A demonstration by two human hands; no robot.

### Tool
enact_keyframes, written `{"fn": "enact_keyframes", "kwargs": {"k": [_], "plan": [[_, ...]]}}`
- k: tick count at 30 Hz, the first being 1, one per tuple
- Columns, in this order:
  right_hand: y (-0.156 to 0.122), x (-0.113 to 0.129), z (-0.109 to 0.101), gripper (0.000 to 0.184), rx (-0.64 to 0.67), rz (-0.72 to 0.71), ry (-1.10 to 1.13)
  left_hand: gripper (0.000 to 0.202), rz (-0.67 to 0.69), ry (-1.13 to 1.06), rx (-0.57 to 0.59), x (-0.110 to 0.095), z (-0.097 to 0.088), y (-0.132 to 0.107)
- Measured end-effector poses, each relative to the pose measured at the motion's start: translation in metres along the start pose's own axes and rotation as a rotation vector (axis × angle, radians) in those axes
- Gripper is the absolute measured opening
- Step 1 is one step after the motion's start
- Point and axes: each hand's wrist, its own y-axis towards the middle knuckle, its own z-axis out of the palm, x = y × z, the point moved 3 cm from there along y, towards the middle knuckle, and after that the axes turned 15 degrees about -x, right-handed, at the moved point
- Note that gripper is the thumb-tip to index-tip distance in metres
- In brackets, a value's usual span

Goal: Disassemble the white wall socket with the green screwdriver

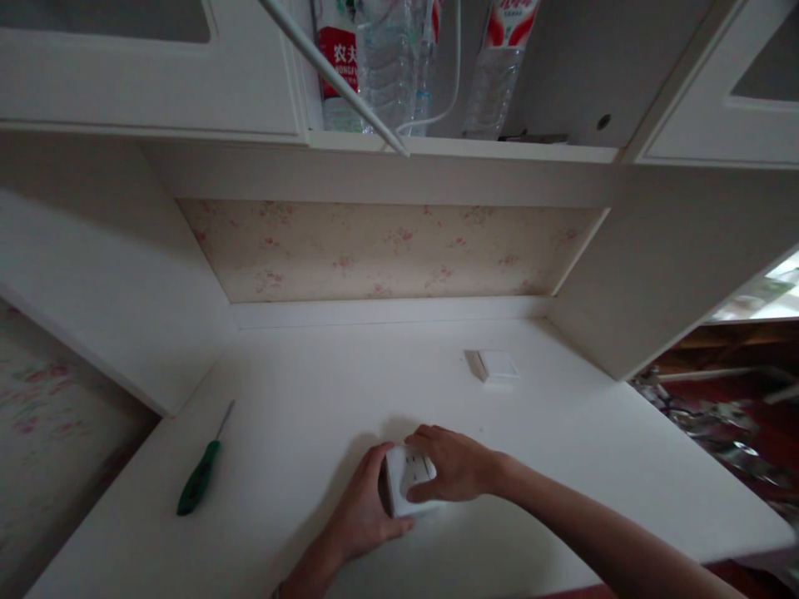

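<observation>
A white wall socket (pixel 399 491) with dark slots in its face is held just over the white desktop, near its front. My left hand (pixel 365 512) grips its left side, thumb at the bottom edge and fingers at the top. Across its right part lies my right hand (pixel 459 466), with the thumb on the front face and the fingers curled over the upper edge. The socket's right side is partly hidden by that hand. To the left rests a screwdriver (pixel 203 474) with a green handle, its shaft pointing away from me.
A square white switch plate (pixel 498 364) lies farther back on the desktop (pixel 312 374). Side panels and a floral-papered back wall (pixel 399 249) enclose the desk. Overhead, a shelf holds plastic bottles (pixel 387 66), and a white cable (pixel 337 79) hangs down in front of it.
</observation>
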Motion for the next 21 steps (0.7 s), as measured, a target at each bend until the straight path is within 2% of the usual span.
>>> {"fn": "enact_keyframes", "kwargs": {"k": [3, 5, 10, 21], "plan": [[-0.005, 0.005, 0.007, 0.088, -0.005, -0.042, -0.035, 0.093, 0.046, 0.022, -0.026, -0.003, 0.002, -0.003], [-0.006, 0.009, 0.01, 0.09, -0.01, -0.053, -0.099, 0.09, 0.075, 0.027, -0.034, -0.005, 0.003, -0.004], [-0.002, 0.013, 0.015, 0.079, -0.028, -0.081, -0.177, 0.09, 0.105, 0.045, -0.033, -0.008, 0.003, -0.003], [0.002, 0.021, 0.021, 0.076, -0.044, -0.143, -0.351, 0.087, 0.138, 0.091, -0.044, -0.007, 0.006, -0.002]]}}
